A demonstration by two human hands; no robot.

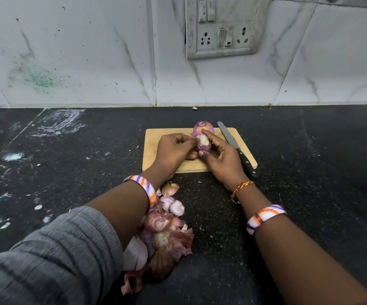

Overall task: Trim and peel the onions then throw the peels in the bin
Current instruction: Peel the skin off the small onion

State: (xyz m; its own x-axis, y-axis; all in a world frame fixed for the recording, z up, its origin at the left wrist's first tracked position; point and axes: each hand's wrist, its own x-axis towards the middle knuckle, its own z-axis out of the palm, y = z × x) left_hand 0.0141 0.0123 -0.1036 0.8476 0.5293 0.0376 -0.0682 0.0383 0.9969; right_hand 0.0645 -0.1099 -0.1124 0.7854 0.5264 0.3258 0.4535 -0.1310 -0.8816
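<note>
Onion (204,144) sits between both hands above the cutting board (154,148), cut end facing the camera. Left hand (173,150) fingers pinch skin at its left side; right hand (220,157) cradles it. Peeled onion (203,128) just beyond. Peels (165,236) lie near, on desk.

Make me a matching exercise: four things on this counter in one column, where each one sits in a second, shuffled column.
1. knife
2. held onion
3. second onion
4. heap of peels

A. on the dark counter, nearer than the board
B. between the left hand and right hand
C. at the far edge of the cutting board
D. along the board's right edge

Pairs: 1-D, 2-B, 3-C, 4-A
</note>
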